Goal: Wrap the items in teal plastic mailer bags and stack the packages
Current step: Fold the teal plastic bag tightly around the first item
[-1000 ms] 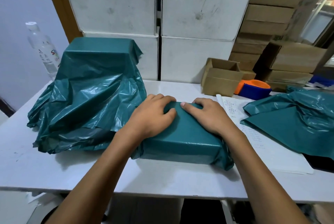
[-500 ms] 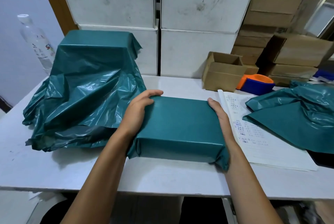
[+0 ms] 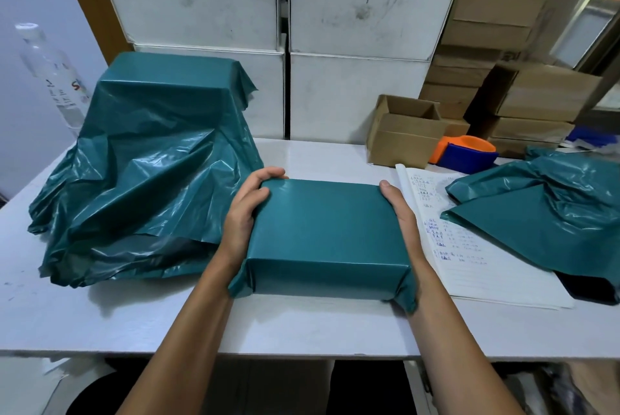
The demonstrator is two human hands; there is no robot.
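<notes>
Wrapped teal package (image 3: pixel 327 237) sits flat at centre of the white bench (image 3: pixel 100 324), near the front edge, plastic pulled smooth over its top. Left hand (image 3: pixel 243 216) grips the package's left side: thumb lies on the top corner, fingers (image 3: pixel 268 174) curl over the far edge. Right hand (image 3: pixel 401 213) presses flat along the right side, fingers together; their tips go behind the far corner, so cannot tell if they hook it. Loose bag corners stick out at both near corners. Left of the package, a tall pile draped in teal mailer plastic (image 3: pixel 147 163), its hem touching the left wrist. To the right, an open notebook (image 3: pixel 469 247), partly under loose teal mailer bags (image 3: pixel 543 210). Behind: open cardboard box (image 3: pixel 402 129), orange-and-blue tape dispenser (image 3: pixel 464 153).
</notes>
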